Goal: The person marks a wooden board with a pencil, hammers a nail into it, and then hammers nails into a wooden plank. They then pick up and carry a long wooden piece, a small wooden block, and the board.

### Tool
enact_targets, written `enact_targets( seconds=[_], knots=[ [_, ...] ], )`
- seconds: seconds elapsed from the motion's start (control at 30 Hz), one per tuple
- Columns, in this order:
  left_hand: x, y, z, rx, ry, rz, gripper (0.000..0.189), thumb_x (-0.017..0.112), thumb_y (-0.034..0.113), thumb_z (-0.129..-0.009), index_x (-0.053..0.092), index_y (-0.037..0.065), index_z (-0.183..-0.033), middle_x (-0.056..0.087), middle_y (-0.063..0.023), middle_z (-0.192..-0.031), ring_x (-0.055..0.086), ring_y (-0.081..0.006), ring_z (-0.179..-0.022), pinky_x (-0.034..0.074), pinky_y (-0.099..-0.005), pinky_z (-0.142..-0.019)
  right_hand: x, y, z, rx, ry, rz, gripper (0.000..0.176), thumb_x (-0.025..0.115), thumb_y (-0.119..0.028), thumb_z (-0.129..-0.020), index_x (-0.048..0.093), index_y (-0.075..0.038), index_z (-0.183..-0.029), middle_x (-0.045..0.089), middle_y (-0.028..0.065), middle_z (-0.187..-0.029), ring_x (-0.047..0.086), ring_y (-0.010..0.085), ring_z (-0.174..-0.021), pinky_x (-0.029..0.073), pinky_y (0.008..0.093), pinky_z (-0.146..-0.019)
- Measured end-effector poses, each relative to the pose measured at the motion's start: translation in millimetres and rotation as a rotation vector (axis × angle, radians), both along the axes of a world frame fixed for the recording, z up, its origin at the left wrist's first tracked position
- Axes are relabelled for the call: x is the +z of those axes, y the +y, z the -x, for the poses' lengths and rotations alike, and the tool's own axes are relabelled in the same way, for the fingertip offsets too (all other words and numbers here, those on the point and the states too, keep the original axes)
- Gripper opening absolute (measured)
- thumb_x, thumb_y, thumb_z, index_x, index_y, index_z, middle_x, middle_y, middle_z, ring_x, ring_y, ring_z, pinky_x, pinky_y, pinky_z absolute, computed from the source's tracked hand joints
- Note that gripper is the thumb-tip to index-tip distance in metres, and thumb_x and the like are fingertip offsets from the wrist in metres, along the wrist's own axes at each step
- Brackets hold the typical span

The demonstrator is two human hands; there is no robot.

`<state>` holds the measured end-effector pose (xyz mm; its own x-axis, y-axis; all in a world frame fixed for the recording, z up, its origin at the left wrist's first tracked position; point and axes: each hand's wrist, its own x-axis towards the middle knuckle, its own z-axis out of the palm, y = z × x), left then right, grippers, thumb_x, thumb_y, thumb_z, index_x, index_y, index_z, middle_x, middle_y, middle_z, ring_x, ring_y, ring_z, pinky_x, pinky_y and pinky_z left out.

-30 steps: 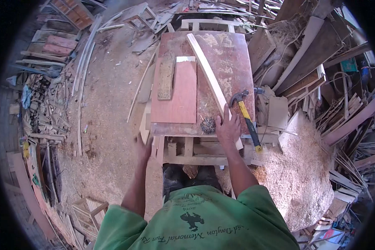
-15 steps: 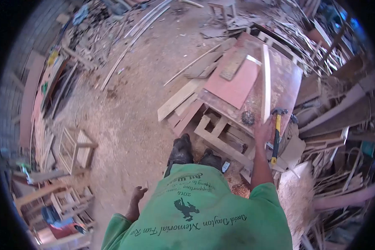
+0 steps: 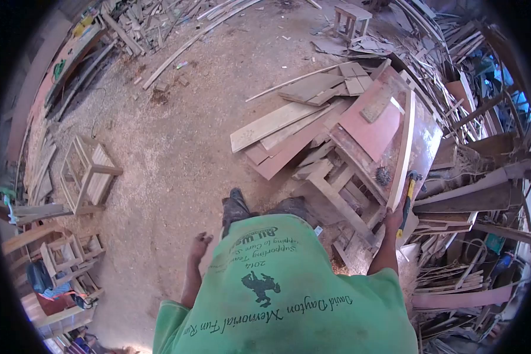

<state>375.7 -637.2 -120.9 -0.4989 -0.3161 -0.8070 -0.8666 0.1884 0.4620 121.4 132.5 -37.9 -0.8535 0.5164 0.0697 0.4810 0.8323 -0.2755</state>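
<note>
My right hand [image 3: 393, 219] is closed around the near end of a long pale wooden strip [image 3: 405, 147]. The strip runs lengthwise over the reddish-brown worktable [image 3: 426, 131], its far end toward the table's back. Close beside that hand, on the right, lies a hammer [image 3: 406, 206] with a yellow and black handle. A dark, spiky round object [image 3: 383, 175] sits left of the strip. My left hand [image 3: 200, 244] hangs at my side over the floor, fingers loosely bent and apart, holding nothing.
A reddish board [image 3: 369, 127] lies on the table. Loose planks [image 3: 277, 125] lean out from its left side. A small wooden frame [image 3: 89, 175] stands on the dusty floor at left. Scrap timber [image 3: 460, 277] is piled at right, and a stool [image 3: 352, 20] stands far back.
My view has shifted, so the table, strip and hammer now appear further right and lower. My right hand stays at the strip's near end. My left hand still hangs at my side.
</note>
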Motion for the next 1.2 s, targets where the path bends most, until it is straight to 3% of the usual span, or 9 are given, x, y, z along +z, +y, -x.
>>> enact_targets(
  seconds=[0.27, 0.33, 0.47, 0.57, 0.77, 0.8, 0.9, 0.97, 1.2],
  knots=[
    [-36, -171, -92, 0.431, 0.011, 0.112, 0.074, 0.071, 0.039, -0.103, 0.046, 0.002, -0.162, 0.066, -0.0187, -0.143, 0.069, -0.0264, -0.107, 0.056, -0.0405, -0.091, 75, -37, 15, -0.014, -0.011, 0.171, 0.049, 0.077, -0.02, -0.092, 0.07, -0.002, -0.137, 0.078, 0.0203, -0.123, 0.077, 0.0335, -0.106, 0.057, 0.0436, -0.095],
    [-27, -188, -101, 0.424, -0.086, 0.085, 0.064, 0.071, 0.041, -0.102, 0.057, 0.002, -0.151, 0.071, -0.0127, -0.124, 0.067, -0.0216, -0.092, 0.056, -0.0384, -0.076, 113, -84, 21, -0.006, -0.042, 0.147, 0.051, 0.077, -0.025, -0.093, 0.069, 0.001, -0.136, 0.079, 0.0187, -0.12, 0.078, 0.0322, -0.1, 0.059, 0.044, -0.089],
    [-30, -189, -101, 0.454, -0.15, 0.025, 0.043, 0.071, 0.044, -0.101, 0.068, 0.008, -0.125, 0.062, -0.0037, -0.091, 0.061, -0.0181, -0.073, 0.048, -0.0347, -0.061, 75, -123, 21, -0.157, 0.133, 0.676, 0.046, 0.078, -0.031, -0.097, 0.07, 0.0, -0.13, 0.075, 0.011, -0.106, 0.075, 0.0245, -0.089, 0.061, 0.0364, -0.072],
    [-5, -161, -57, 0.241, -0.214, 0.108, 0.045, 0.071, 0.045, -0.1, 0.068, 0.01, -0.129, 0.064, -0.0039, -0.09, 0.061, -0.0189, -0.07, 0.047, -0.0331, -0.06, 97, -217, 10, -0.222, 0.152, 0.99, 0.042, 0.081, -0.025, -0.095, 0.067, 0.001, -0.125, 0.073, 0.0104, -0.105, 0.072, 0.0215, -0.085, 0.06, 0.0334, -0.066],
    [-39, -133, 36, 0.149, -0.097, -0.065, 0.058, 0.073, 0.043, -0.1, 0.065, 0.004, -0.142, 0.071, -0.0084, -0.105, 0.061, -0.0191, -0.073, 0.05, -0.0368, -0.063, 75, -279, -22, -0.244, -0.202, 1.072, 0.053, 0.089, -0.025, -0.087, 0.06, 0.0, -0.125, 0.072, 0.0114, -0.104, 0.072, 0.0229, -0.083, 0.06, 0.0363, -0.066],
    [-29, -118, 60, 0.101, -0.071, 0.011, 0.065, 0.073, 0.038, -0.101, 0.059, -0.002, -0.15, 0.073, -0.0179, -0.127, 0.071, -0.0263, -0.092, 0.058, -0.0418, -0.078, 72, -287, -26, -0.23, -0.185, 1.099, 0.053, 0.09, -0.025, -0.085, 0.061, 0.001, -0.121, 0.072, 0.0121, -0.103, 0.073, 0.0239, -0.085, 0.062, 0.0377, -0.068],
    [-50, -97, 127, -0.17, 0.215, 0.112, 0.067, 0.072, 0.034, -0.102, 0.054, -0.005, -0.154, 0.068, -0.0271, -0.142, 0.071, -0.0347, -0.12, 0.057, -0.0438, -0.099, 59, -304, -28, -0.184, -0.159, 1.165, 0.055, 0.091, -0.024, -0.083, 0.059, 0.002, -0.118, 0.071, 0.014, -0.105, 0.076, 0.0264, -0.09, 0.066, 0.0406, -0.07],
    [9, -47, 185, -0.278, 0.291, 0.066, 0.065, 0.07, 0.03, -0.103, 0.053, -0.006, -0.154, 0.065, -0.0298, -0.146, 0.063, -0.0386, -0.138, 0.05, -0.0444, -0.113, 40, -307, -26, -0.151, -0.183, 1.175, 0.059, 0.091, -0.024, -0.085, 0.055, 0.002, -0.125, 0.07, 0.0151, -0.114, 0.076, 0.0275, -0.091, 0.066, 0.0403, -0.066],
    [170, 146, 308, -0.719, 0.376, -0.242, 0.067, 0.067, 0.043, -0.106, 0.053, 0.003, -0.159, 0.066, -0.0224, -0.147, 0.065, -0.0325, -0.133, 0.052, -0.042, -0.109, 100, -319, -14, -0.06, -0.142, 1.35, 0.065, 0.089, -0.018, -0.088, 0.049, 0.004, -0.134, 0.07, 0.0169, -0.119, 0.077, 0.0293, -0.103, 0.069, 0.0402, -0.072]
  ],
)
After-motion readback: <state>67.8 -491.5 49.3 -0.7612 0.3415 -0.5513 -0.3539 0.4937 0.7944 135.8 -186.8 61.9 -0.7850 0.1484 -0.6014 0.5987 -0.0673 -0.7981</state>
